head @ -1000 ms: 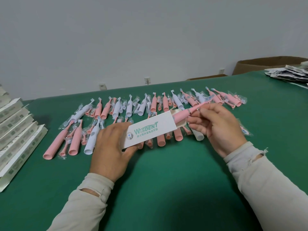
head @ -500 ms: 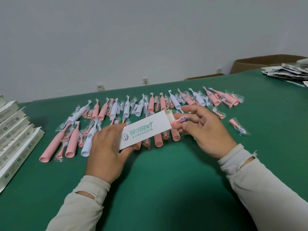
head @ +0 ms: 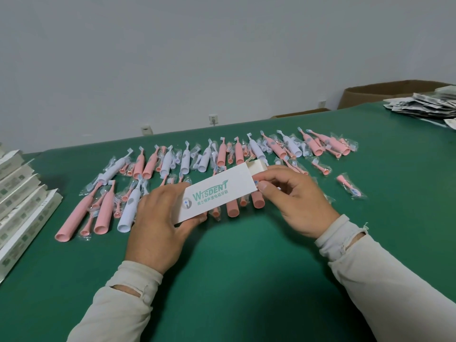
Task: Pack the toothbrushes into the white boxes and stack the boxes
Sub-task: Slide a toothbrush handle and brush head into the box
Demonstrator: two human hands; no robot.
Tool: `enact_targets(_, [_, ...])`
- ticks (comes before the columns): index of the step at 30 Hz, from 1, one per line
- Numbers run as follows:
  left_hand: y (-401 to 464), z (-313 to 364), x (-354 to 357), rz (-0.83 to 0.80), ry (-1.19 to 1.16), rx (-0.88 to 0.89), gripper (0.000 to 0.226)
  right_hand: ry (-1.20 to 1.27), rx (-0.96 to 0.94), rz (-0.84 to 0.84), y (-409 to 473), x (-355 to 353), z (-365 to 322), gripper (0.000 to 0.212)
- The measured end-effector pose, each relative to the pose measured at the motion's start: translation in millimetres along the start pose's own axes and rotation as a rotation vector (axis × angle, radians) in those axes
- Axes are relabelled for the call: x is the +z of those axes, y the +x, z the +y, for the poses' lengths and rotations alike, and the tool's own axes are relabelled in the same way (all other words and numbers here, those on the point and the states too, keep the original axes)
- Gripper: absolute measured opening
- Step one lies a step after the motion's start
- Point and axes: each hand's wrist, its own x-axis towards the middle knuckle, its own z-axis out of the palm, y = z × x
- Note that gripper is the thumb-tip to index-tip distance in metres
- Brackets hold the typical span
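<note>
So right now a white box [head: 214,193] is being held up just above the green table [head: 246,280], with its long axis running from lower left to upper right. The closed lower end is being gripped by the left hand [head: 158,225], fingers wrapped round it. The open end with its flap [head: 256,166] is being pointed toward the right hand [head: 293,201], which is obviously the nearer one to the opening. A bit of blue bristle [head: 256,181] is being pinched at the box mouth by the right fingertips [head: 263,186], so the brush is probably nearly all the way in. Likely the flap is about to be tucked next. Loose toothbrushes [head: 153,166] are being left in rows behind, and finished boxes [head: 22,201] are being stacked far left.
</note>
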Motion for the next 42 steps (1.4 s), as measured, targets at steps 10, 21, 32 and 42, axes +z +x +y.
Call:
enact_targets(10, [1.6,0.7,-10.4,-0.034,0.112,0.053,0.073,-0.072,-0.024,-0.076,-1.4,-11.8,-4.7,0.021])
enact_targets(21, [1.6,-0.5,-7.8,-0.019,0.062,0.019,0.073,-0.020,-0.047,-0.016,-1.7,-6.5,-8.9,0.026])
enact_targets(32, [2.9,-4.0,1.8,0.000,0.071,-0.016,0.066,-0.068,0.044,0.097,3.8,-35.0,-7.6,0.028])
enact_targets(42, [2.9,-3.2,2.5,-0.013,0.064,-0.008,0.060,-0.967,1.014,0.286,7.3,-122.6,39.5,0.021])
